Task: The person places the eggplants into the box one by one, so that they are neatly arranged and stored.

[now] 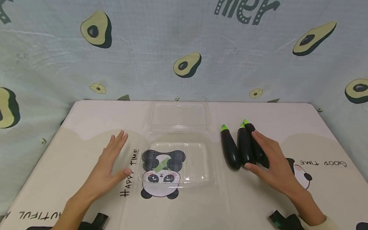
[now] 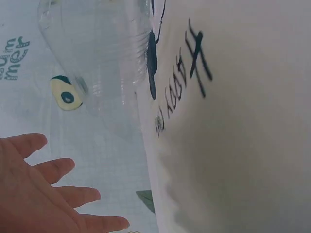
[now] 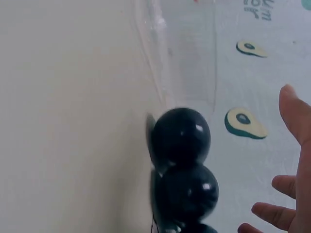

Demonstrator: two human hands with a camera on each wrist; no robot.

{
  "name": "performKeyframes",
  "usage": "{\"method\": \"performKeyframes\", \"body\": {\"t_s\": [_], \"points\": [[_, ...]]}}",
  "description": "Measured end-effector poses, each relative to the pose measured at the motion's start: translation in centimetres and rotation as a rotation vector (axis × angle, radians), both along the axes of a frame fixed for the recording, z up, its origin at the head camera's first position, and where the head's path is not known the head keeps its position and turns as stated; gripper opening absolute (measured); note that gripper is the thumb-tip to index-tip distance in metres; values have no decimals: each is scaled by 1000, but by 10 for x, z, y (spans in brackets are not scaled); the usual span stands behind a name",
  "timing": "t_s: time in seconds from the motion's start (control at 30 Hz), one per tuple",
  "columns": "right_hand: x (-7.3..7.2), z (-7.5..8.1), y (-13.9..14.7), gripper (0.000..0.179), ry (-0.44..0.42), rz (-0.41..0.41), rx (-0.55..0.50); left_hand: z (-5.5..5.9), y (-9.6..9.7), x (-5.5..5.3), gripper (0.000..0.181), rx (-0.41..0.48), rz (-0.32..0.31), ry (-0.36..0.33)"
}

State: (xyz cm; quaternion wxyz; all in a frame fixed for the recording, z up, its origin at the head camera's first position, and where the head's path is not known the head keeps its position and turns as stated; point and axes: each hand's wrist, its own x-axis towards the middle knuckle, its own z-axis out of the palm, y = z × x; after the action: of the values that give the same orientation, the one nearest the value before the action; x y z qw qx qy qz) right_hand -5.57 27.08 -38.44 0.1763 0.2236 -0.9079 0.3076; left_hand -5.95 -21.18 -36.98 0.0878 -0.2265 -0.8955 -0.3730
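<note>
Three dark eggplants (image 1: 229,149) with bright green tips lie side by side on the table, right of a clear plastic clamshell box (image 1: 211,161). The box stands with its lid (image 1: 179,115) folded back toward the far edge. My right hand (image 1: 272,162) hovers by the rightmost eggplant, fingers spread and overlapping it in the head view; the right wrist view shows the eggplants' rounded ends (image 3: 182,136) apart from the fingers. To the left of the box, my left hand (image 1: 105,168) is held with straight, spread fingers and nothing in it.
A printed cloth (image 1: 151,38) with avocados hangs behind and around the table. The pale tabletop (image 1: 181,216) carries printed lettering and panda pictures, one showing through the box. Dark camera mounts (image 1: 286,221) sit at both wrists.
</note>
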Motion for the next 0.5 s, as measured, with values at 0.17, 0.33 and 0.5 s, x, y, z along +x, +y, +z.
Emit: {"method": "performKeyframes", "body": {"t_s": [0.17,0.33,0.5], "points": [[-4,-2,-14,82,30,-25,-17,-9,11,-2,88,23,-49,-66],[-3,-4,-32,74,56,-80,-3,-17,14,-4,88,50,-88,-100],[-4,-9,-45,63,82,-116,11,-26,17,-3,87,90,-106,-99]]}}
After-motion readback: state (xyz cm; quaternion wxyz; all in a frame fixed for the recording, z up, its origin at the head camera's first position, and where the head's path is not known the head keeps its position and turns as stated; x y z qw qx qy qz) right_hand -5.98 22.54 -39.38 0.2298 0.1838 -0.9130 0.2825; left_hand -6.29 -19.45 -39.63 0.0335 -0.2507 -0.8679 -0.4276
